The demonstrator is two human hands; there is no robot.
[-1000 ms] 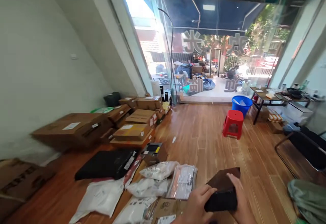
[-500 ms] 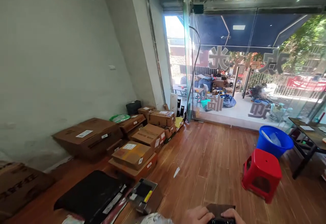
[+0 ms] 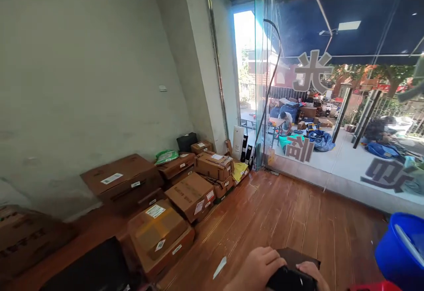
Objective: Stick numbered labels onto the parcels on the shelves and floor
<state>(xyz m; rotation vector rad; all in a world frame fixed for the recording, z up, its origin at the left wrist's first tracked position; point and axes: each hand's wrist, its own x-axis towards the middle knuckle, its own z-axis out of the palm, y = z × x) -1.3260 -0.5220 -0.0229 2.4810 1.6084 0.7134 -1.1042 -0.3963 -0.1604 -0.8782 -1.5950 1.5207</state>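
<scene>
Holding a dark package [image 3: 295,259] over the wooden floor [image 3: 274,202], near a white scrap [image 3: 220,267], with fingers of left hand [image 3: 260,266] and right hand [image 3: 312,270] clamped on it, between cardboard boxes [image 3: 190,194] at left and blue bucket [image 3: 395,249] at right.

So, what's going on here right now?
The left hand and right hand hold a dark package between them, above the wooden floor. Ahead and to the left, labelled cartons sit in stacks near the wall. A blue bucket stands at the right edge of the view. Beyond the glass, another person is bending forward.
</scene>
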